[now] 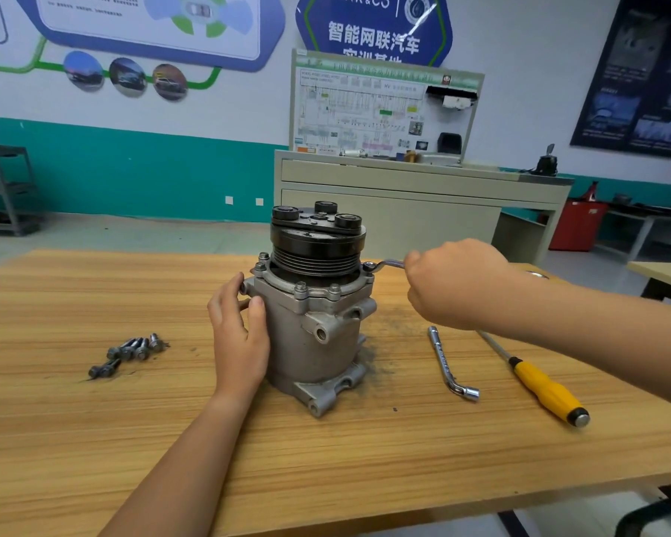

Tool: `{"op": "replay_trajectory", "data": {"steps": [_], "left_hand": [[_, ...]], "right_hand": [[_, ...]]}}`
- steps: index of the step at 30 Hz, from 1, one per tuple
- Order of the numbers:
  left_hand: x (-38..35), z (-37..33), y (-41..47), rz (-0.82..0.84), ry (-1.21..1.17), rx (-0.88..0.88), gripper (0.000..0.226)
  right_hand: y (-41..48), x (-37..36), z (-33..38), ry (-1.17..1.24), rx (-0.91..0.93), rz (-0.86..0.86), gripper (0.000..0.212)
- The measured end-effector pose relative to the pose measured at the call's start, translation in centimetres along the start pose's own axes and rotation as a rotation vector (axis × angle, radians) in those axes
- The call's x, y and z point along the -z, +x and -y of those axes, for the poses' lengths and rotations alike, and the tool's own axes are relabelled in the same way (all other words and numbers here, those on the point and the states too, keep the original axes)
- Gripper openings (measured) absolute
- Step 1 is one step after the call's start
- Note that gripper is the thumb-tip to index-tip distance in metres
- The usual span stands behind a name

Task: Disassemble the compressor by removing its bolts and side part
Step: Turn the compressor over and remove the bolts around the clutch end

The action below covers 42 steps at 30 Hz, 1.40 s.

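Note:
A grey metal compressor [310, 335] stands upright on the wooden table [132, 439], its black pulley [316, 242] on top. Bolts [301, 290] still sit in its upper flange. My left hand [239, 335] grips the left side of the body, thumb on its front. My right hand [454, 284] holds a metal wrench [384, 264] whose ring end sits on a bolt at the flange's right edge. Several removed bolts [130, 352] lie in a loose pile to the left.
An L-shaped socket wrench [448, 364] and a yellow-handled screwdriver [547, 389] lie on the table to the right of the compressor. Dark grit is scattered around its base. A beige cabinet [403, 199] with a training board stands behind the table.

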<state>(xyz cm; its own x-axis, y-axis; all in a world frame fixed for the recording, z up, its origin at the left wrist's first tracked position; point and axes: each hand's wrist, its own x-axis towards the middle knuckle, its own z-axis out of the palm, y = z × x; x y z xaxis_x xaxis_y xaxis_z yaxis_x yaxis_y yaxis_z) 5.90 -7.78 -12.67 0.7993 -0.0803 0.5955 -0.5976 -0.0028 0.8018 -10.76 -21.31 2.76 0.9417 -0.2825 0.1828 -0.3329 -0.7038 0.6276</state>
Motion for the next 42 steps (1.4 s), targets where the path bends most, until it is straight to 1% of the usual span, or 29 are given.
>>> {"op": "replay_trajectory", "data": {"steps": [7, 9, 12, 15, 19, 21, 25, 26, 28, 30, 32, 37, 42], "left_hand": [[0.0, -0.2, -0.1, 0.005, -0.036, 0.018, 0.040], [-0.1, 0.0, -0.1, 0.006, -0.035, 0.018, 0.040], [-0.1, 0.0, 0.2, -0.019, -0.027, 0.007, 0.036], [0.0, -0.2, 0.4, -0.048, -0.011, 0.008, 0.035], [0.1, -0.3, 0.4, -0.057, 0.006, 0.005, 0.036], [0.2, -0.3, 0.4, -0.056, 0.010, 0.008, 0.036], [0.1, -0.2, 0.3, -0.050, 0.016, -0.005, 0.036], [0.0, -0.3, 0.3, -0.050, 0.016, -0.006, 0.036], [0.0, -0.3, 0.2, -0.052, 0.014, -0.016, 0.036], [0.0, -0.3, 0.2, -0.054, 0.016, -0.032, 0.035], [0.0, -0.2, 0.3, -0.054, 0.026, -0.035, 0.036], [0.1, -0.2, 0.3, -0.056, 0.023, -0.018, 0.037], [0.1, -0.3, 0.2, -0.051, 0.022, -0.029, 0.037]], "right_hand": [[3.2, -2.4, -2.8, -0.162, 0.092, -0.067, 0.019], [4.5, -3.4, -3.1, -0.129, 0.078, -0.107, 0.020], [6.4, -4.8, -2.5, -0.049, 0.059, -0.214, 0.023], [8.1, -5.6, -1.8, -0.022, 0.064, -0.306, 0.028], [9.2, -4.7, -1.6, 0.016, 0.074, -0.335, 0.031], [8.5, -3.8, -2.0, 0.089, 0.010, -0.370, 0.033], [5.6, -2.3, -4.1, 0.329, -0.189, -0.532, 0.031], [4.8, -1.9, -4.6, 0.368, -0.222, -0.518, 0.030], [3.3, -1.3, -5.1, 0.371, -0.236, -0.377, 0.025], [2.0, -1.0, -4.8, 0.318, -0.200, -0.208, 0.020], [1.0, -1.1, -3.9, 0.274, -0.149, -0.106, 0.022], [0.1, -1.3, -2.0, 0.233, -0.067, -0.070, 0.026], [0.4, -0.7, -1.1, 0.164, -0.054, -0.020, 0.031]]}}
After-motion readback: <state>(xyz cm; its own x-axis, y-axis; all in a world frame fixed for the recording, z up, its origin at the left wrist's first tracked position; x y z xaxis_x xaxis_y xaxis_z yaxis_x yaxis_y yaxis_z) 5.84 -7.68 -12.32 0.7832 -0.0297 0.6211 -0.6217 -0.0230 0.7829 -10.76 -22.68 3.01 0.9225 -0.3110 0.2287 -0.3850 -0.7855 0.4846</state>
